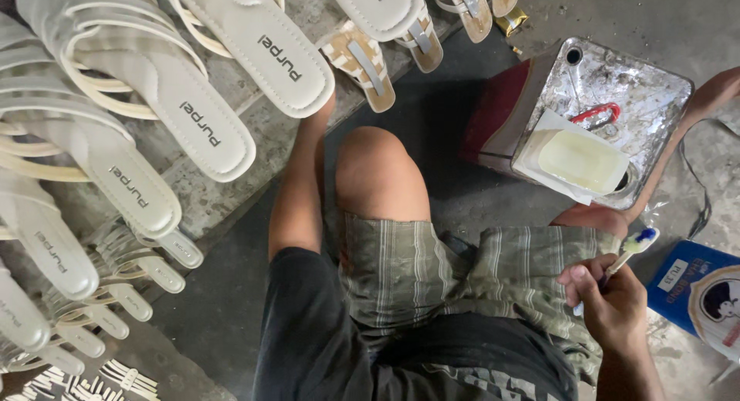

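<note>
1. The right hand (609, 297) was closed around a toothbrush (628, 253), held low beside the right thigh, with the bristled head pointing up and away from the body.
2. The brush head, blue and pale with a yellowish coat on it, hovered just short of a square metal tin (655, 93) standing on the floor in front of the right knee.
3. A white tub of pale yellow glue (582, 161) sat on top of the tin, partly over its round opening, with a red handle (597, 112) lying on the tin lid just behind it.
4. The left arm (297, 193) reached forward past the left knee; its hand was hidden under a cream sandal sole (266, 50), so whether it was open or gripping anything could not be told.
5. Rows of cream strappy sandals (116, 162) lay soles-up on a concrete ledge (223, 193) to the left, overlapping one another.
6. A blue box (697, 293) rested on the floor just right of the right hand.
7. The person sat in striped green shorts (432, 274) and a dark shirt.
</note>
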